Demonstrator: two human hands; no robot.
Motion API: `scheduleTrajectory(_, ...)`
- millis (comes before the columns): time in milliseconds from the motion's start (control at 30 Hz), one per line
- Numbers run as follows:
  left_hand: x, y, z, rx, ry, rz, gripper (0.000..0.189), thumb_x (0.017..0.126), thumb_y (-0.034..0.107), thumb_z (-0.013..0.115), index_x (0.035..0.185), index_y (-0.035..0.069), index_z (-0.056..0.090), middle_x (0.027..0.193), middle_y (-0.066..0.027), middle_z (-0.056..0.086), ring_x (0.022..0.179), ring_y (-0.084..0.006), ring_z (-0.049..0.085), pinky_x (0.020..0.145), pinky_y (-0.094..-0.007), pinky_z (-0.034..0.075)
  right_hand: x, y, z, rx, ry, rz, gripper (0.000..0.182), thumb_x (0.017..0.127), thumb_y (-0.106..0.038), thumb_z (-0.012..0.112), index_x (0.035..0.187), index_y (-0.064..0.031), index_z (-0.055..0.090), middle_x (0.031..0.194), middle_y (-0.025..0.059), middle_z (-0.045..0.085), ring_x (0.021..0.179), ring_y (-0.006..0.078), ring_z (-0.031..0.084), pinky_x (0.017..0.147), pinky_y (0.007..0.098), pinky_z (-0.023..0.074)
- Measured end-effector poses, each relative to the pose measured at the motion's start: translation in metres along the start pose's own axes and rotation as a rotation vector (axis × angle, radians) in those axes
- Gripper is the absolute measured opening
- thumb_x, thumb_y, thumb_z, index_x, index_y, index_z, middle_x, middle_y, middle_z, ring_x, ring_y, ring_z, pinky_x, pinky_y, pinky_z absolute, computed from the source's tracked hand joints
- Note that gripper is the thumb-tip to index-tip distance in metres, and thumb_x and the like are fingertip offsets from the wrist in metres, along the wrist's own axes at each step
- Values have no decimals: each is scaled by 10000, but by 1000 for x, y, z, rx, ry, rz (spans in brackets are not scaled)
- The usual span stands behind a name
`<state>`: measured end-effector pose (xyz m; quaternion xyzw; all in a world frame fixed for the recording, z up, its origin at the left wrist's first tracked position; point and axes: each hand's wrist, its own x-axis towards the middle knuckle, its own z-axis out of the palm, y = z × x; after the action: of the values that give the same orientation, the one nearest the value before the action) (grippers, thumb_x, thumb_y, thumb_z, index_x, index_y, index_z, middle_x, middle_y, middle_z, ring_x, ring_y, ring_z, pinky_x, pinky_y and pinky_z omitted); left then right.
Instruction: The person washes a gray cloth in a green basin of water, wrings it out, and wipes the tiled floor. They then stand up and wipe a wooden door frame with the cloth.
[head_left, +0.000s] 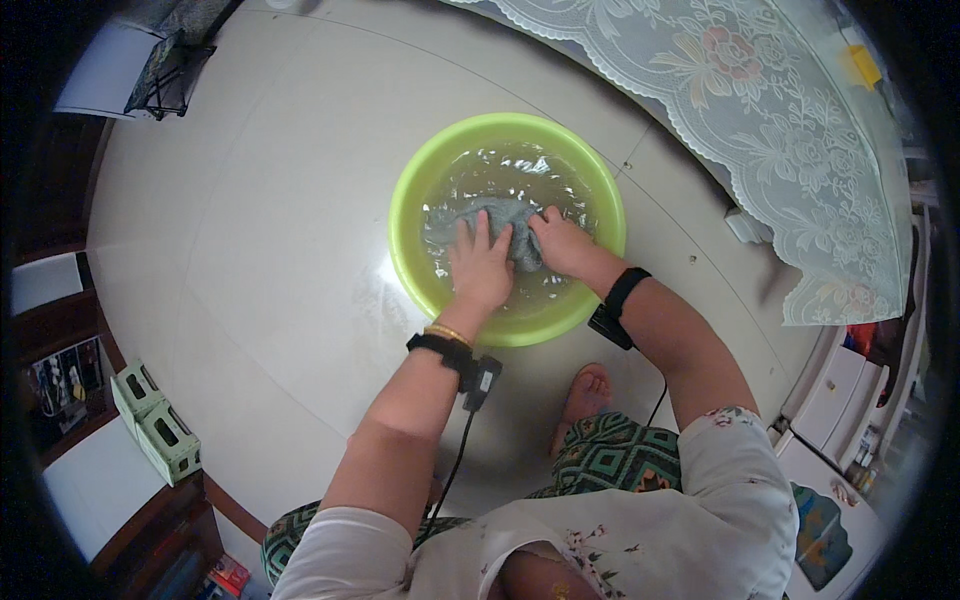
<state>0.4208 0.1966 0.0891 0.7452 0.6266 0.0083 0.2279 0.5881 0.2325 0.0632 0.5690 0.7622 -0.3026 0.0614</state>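
Note:
A lime-green plastic basin (409, 259) of cloudy water stands on the floor in front of me. In the water lies a wet, bunched grey cloth (499, 210), partly above the surface. My left hand (481, 268) presses down on the cloth from above, its fingers spread. On the cloth's right side, my right hand (561, 241) has its fingers curled into the fabric and grips it. Both wrists bear black straps with small cabled devices, and a gold bangle (448, 332) circles the left one.
Pale glossy tiles (285, 187) surround the basin. A table with a lace cover (750, 112) stands at the upper right. Light-green plastic crates (157, 424) sit at the left. White drawers (836, 390) line the right side. My bare foot (589, 394) is near the basin.

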Motion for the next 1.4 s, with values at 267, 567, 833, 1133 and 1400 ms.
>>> scheduleTrajectory(267, 12, -11, 3, 189, -494, -22, 689, 803, 429, 540, 1387, 312, 194, 1479, -81, -14, 1335, -394, 9, 1039, -543, 177, -16, -3, 15, -560, -82, -74, 524, 791, -185, 495, 1293, -102, 369, 1253, 130, 363, 1034, 335, 451, 739, 436, 496)
scheduleTrajectory(567, 21, -31, -19, -311, -159, -1, 431, 806, 259, 557, 1194, 82, 502, 1253, -171, 439, 1149, -331, 426, 953, -404, 369, -14, 12, 4, -319, -46, -32, 462, 722, -99, 565, 1175, -136, 486, 1204, 135, 417, 877, 333, 545, 743, 408, 493)
scheduleTrajectory(833, 6, -35, -38, -332, 136, 228, 556, 747, 55, 588, 1268, 75, 395, 1267, -194, 427, 1132, -363, 434, 954, -396, 366, -53, -66, -102, 364, 218, -441, 212, 675, -7, 504, 876, -47, 556, 864, 133, 547, 845, 323, 552, 728, 399, 457)
scheduleTrajectory(1133, 9, -6, -61, -916, -31, -9, 506, 759, -11, 522, 1251, 9, 407, 1223, -136, 480, 1142, -234, 451, 962, -319, 355, -62, -57, -135, 1168, 298, -658, 223, 645, 45, 472, 840, -46, 528, 908, 78, 533, 876, 223, 525, 787, 321, 436)
scheduleTrajectory(1400, 13, 11, -67, -1259, 137, -140, 448, 699, -92, 450, 1125, 37, 498, 1039, -70, 546, 925, -161, 533, 797, -269, 442, -29, -2, -9, 433, 463, -143, 395, 721, -67, 507, 1109, -2, 481, 1078, 161, 538, 1007, 313, 515, 829, 389, 454)
